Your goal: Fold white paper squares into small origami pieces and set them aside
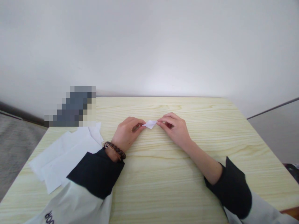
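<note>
Dark-cuffed, the left sleeve (93,174) lies across the near left part of a pale wooden table (163,186), overlapping loose white sheets (58,158). A pixelated object (72,105) sits just beyond the sheets by the table's far edge. A beaded bracelet (116,150) circles the wrist of the left hand (127,133), whose thumb and fingers are closed on the left tip of a small folded paper (150,124). The paper is at mid-table, held between the two hands just above or on the surface; which cannot be told. The right hand (176,129) pinches the paper's right tip, fingers curled. The right sleeve (231,186) trails off to the near right corner.
</note>
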`<state>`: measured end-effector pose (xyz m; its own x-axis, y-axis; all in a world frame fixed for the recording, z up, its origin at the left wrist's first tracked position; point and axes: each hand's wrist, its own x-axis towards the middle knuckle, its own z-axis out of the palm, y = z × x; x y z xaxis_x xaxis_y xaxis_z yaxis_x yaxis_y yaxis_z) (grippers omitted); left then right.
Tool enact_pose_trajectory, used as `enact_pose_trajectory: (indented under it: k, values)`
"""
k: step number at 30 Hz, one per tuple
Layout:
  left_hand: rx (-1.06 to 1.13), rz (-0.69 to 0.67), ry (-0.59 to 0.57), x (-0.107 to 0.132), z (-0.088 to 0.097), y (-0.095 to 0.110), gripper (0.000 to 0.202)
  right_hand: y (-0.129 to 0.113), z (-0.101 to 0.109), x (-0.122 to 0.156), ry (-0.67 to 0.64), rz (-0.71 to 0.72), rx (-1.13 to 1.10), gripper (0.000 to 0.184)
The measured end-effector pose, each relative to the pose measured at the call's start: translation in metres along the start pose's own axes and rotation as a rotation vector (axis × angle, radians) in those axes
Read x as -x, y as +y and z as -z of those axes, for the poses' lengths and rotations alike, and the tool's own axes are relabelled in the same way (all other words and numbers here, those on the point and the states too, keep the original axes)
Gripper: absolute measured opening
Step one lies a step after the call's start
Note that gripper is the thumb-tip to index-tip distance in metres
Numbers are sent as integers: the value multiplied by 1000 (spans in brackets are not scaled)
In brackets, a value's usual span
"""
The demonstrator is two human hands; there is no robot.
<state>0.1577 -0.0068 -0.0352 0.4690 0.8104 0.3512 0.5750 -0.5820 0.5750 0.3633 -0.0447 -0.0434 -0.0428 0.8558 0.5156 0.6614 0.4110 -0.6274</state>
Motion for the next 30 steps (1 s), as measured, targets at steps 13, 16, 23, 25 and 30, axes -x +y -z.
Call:
enact_pose_trajectory:
  k: [13,16,23,25,30]
  values:
    - [-32,90,21,-2,-3,-4,21,11,8,-4,20,72,84,14]
    - [-93,-7,-11,-3,-5,-3,15,33,25,-10,4,85,148,14]
    - [-219,-160,-41,-3,-10,5,18,103,92,-11,111,-43,321,15]
    - [-224,-170,-55,-4,-11,6,19,119,111,-4,171,-139,359,16]
    - [-229,-160,-53,-4,-11,5,18,145,144,12,258,-327,432,18]
